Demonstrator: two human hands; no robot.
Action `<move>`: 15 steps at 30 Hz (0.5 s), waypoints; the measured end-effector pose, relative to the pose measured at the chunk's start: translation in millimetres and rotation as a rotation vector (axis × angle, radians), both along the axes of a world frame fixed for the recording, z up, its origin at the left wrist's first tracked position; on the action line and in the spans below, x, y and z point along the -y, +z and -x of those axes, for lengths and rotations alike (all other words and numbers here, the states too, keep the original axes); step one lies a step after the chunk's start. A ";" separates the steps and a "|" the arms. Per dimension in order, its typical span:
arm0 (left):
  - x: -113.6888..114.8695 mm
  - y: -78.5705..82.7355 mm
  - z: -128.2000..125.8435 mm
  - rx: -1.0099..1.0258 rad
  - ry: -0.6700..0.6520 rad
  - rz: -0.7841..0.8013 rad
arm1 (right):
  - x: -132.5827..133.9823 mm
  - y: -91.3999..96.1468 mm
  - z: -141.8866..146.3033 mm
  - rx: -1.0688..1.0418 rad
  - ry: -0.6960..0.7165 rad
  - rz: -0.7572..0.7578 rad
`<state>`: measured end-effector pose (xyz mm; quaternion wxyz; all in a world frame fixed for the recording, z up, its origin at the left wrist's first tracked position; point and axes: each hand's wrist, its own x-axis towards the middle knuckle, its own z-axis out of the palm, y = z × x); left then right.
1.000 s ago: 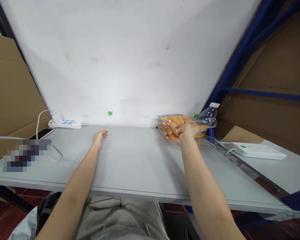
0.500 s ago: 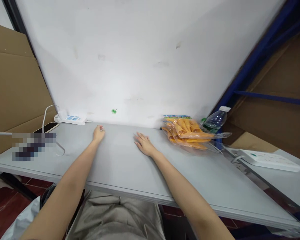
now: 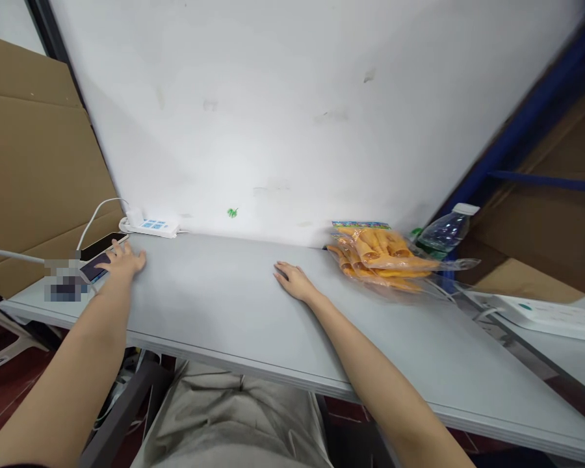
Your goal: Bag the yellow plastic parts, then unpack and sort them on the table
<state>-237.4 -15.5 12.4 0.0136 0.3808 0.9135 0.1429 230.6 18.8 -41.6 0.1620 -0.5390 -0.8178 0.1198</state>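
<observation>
My left hand (image 3: 120, 261) is open, fingers spread, at the left end of the grey table. Its fingertips reach over a dark-screened phone (image 3: 95, 268); contact I cannot make out. Behind this lies another phone (image 3: 102, 246) with a black screen and light rim. My right hand (image 3: 295, 282) rests on the bare middle of the table (image 3: 214, 292), fingers loosely bent and thumb apart from them. A dark patch shows between its thumb and fingers, likely shadow. Nearest to it on the right are clear plastic bags of orange, cone-shaped items (image 3: 377, 250).
A white power strip (image 3: 153, 227) lies against the wall, with a white cable (image 3: 88, 224) curving down to the phones. A clear bottle (image 3: 446, 231) leans behind the bags. Another power strip (image 3: 550, 315) lies at far right. Cardboard (image 3: 34, 156) stands at the left.
My left hand has moved left from the table's middle to the phones, and its bent fingers have spread. My right hand's fingers have drawn closer together. The view has shifted slightly left.
</observation>
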 end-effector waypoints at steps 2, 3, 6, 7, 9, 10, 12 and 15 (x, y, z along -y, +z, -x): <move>3.4 -0.9 5.1 -0.001 -0.027 0.013 | -0.5 -0.6 -0.2 0.004 -0.006 -0.001; 4.6 -1.8 7.4 -0.001 -0.040 0.017 | -0.7 -0.8 -0.3 0.006 -0.009 0.000; 6.9 -5.9 15.1 0.003 -0.060 0.012 | -1.0 -1.1 -0.3 0.006 -0.010 0.001; 7.3 -7.3 17.9 0.003 -0.069 0.008 | -1.0 -1.1 -0.3 0.005 -0.009 0.000; 7.1 -9.3 22.3 -0.014 -0.110 -0.015 | -0.7 -1.0 -0.2 0.003 -0.008 -0.001; 6.3 -9.6 23.5 -0.036 -0.140 -0.033 | -0.5 -0.8 -0.1 0.003 -0.009 -0.001; 2.7 -8.9 22.0 -0.103 -0.209 -0.068 | 0.1 -0.3 0.0 0.001 -0.009 0.001; -9.1 -5.3 8.2 -0.212 -0.341 -0.099 | 1.0 0.7 0.1 -0.003 -0.010 0.001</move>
